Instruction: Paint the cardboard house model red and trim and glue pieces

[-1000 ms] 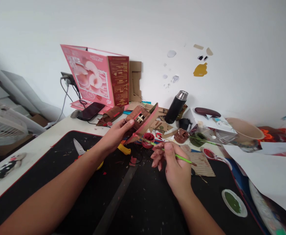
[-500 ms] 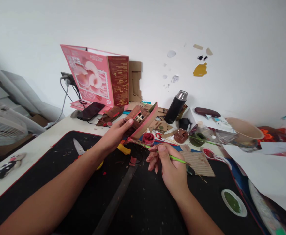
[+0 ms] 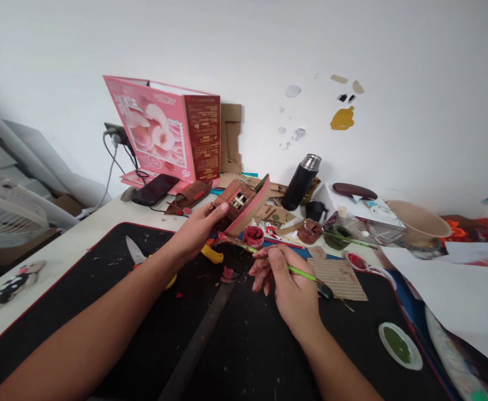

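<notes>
"Biggest?"
"Black desk mat (image 3: 247, 351), spreading beneath both hands."
"Next?"
"Boat-shaped model (image 3: 247, 210), tilting above the mat's far edge."
"Hands?"
"Left hand (image 3: 200, 229) is clamping it, thumb and fingers closing tight. Right hand (image 3: 296, 281) is hovering over the mat, pinching a green paintbrush (image 3: 303, 273), spare fingers half curling."
"Brush touching?"
"It's overlapping the model's lower end; can't tell."
"Smallest?"
"Red paint jar (image 3: 254, 236), sitting at the mat's far edge."

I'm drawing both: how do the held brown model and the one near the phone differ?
The held model is in the left hand; the other model lies on the table. The held model shows a wide pink side; the other model looks mostly brown. Both are partly brown.
</notes>
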{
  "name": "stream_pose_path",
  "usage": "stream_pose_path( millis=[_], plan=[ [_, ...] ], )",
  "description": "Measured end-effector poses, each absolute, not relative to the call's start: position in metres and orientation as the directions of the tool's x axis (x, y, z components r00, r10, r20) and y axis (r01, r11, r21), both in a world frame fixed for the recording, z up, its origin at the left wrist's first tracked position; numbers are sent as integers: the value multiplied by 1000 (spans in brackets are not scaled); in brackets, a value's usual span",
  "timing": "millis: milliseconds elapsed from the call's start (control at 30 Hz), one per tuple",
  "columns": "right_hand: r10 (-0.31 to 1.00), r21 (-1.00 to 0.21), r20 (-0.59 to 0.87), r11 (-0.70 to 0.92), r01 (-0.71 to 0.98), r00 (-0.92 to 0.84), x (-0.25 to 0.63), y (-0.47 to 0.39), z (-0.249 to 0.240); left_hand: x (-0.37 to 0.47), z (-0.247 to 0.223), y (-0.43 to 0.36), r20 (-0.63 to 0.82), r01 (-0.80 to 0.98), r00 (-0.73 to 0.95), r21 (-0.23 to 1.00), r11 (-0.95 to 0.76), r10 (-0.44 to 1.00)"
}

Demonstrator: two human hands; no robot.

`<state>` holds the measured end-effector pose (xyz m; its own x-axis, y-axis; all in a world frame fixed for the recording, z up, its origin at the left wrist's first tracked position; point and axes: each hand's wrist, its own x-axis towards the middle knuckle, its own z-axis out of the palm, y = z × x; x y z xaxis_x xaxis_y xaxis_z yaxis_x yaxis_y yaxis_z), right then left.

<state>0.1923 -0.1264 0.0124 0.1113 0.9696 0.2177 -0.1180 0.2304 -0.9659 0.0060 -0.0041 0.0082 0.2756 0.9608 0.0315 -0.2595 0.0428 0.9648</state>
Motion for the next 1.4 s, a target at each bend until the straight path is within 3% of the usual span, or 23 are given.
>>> stream_pose_path(
  millis=[533, 767, 1400],
  plan=[
    [976, -974, 205, 196, -110, -73, 187, -130, 7, 7, 7, -2, 17, -262, 260, 963, 54, 966],
    [975, -964, 219, 221, -150, 34, 192, -128, 9, 6, 8, -3, 25, -278, 277, 959, 56, 961],
    [967, -960, 224, 241, -144, 123, 194, -127, 14, 4, 6, -3, 31, -308, 294, 949, 64, 955]
  ],
)
